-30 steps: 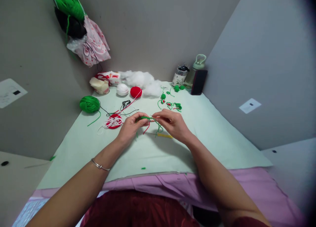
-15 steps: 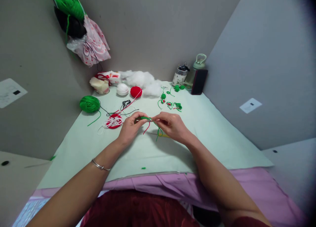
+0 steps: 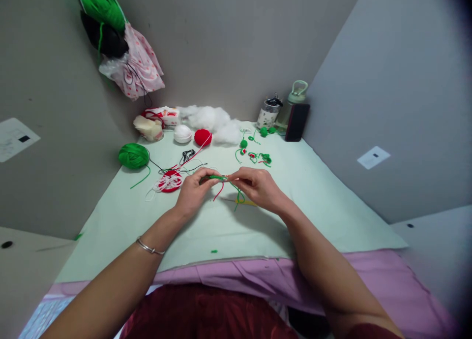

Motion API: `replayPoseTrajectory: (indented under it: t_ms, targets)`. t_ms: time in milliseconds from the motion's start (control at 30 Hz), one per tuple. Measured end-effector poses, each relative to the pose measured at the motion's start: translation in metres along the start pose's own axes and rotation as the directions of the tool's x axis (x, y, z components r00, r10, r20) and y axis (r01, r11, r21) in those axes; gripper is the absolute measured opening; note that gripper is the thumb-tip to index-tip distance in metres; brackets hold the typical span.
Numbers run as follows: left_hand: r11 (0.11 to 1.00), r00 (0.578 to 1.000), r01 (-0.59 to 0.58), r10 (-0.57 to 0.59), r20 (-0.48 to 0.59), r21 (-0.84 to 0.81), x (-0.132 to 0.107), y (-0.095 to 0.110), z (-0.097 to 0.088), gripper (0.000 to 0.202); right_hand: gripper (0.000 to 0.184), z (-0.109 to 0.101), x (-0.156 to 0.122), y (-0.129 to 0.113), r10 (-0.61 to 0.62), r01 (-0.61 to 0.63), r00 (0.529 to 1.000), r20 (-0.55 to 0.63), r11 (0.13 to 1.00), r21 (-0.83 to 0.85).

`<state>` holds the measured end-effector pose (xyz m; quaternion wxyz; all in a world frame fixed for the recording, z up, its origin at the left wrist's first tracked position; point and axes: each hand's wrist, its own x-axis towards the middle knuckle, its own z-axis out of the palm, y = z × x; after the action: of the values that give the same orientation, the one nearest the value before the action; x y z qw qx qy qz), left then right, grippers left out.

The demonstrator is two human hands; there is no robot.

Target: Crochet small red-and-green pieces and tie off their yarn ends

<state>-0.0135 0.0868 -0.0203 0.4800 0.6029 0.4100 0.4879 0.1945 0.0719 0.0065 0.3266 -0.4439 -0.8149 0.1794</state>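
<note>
Between my two hands is a small green yarn piece (image 3: 217,177), with a red yarn tail (image 3: 218,192) and a loose green strand (image 3: 236,194) hanging below. My left hand (image 3: 195,191) pinches the piece from the left side, thumb and forefinger closed on it. From the right, my right hand (image 3: 256,187) meets it with fingertips pressed together at its end; what exactly they grip is too small to make out. Under the right hand, a yellow-handled crochet hook (image 3: 246,202) lies on the table cover, its thin shaft pointing left.
A green yarn ball (image 3: 133,156), a red and white yarn bundle (image 3: 170,181) and black cord lie left. White stuffing (image 3: 214,121), a white ball (image 3: 182,134) and a red ball (image 3: 203,137) sit behind. Small green pieces (image 3: 265,159), a bottle (image 3: 295,100) and a phone (image 3: 298,122) are back right.
My hands stay in nearly the same place, fingers shifting slightly on the green piece. The hanging green strand has swung a little, showing more of the hook beneath.
</note>
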Motion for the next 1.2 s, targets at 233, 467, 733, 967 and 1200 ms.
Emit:
replayPoseTrajectory:
  t_ms: [233,467,733,967,1200]
  targets:
    - [0.999,1.0,-0.002,0.002,0.01,0.034,-0.001,0.0,0.0,0.013,0.018,0.001,0.0,0.001,0.004,-0.004,1.0,-0.001,1.0,-0.029]
    - [1.0,1.0,0.021,-0.021,0.019,0.01,-0.001,0.0,-0.001,0.014,0.018,0.003,0.001,0.0,0.013,-0.013,1.0,-0.003,1.0,0.013]
    - [0.985,0.994,0.103,-0.095,0.062,-0.141,0.001,0.0,0.0,0.018,0.017,0.007,0.006,-0.003,0.14,-0.144,0.99,0.036,0.948,0.283]
    - [0.98,0.996,0.088,-0.082,0.037,-0.179,0.0,0.001,0.0,0.021,0.027,0.013,0.01,0.001,0.173,-0.214,0.977,0.126,0.764,0.608]
    - [0.985,0.999,0.051,-0.052,-0.002,-0.165,-0.004,0.003,0.005,0.02,0.032,0.018,0.013,-0.005,0.249,-0.256,0.963,0.102,0.728,0.636]
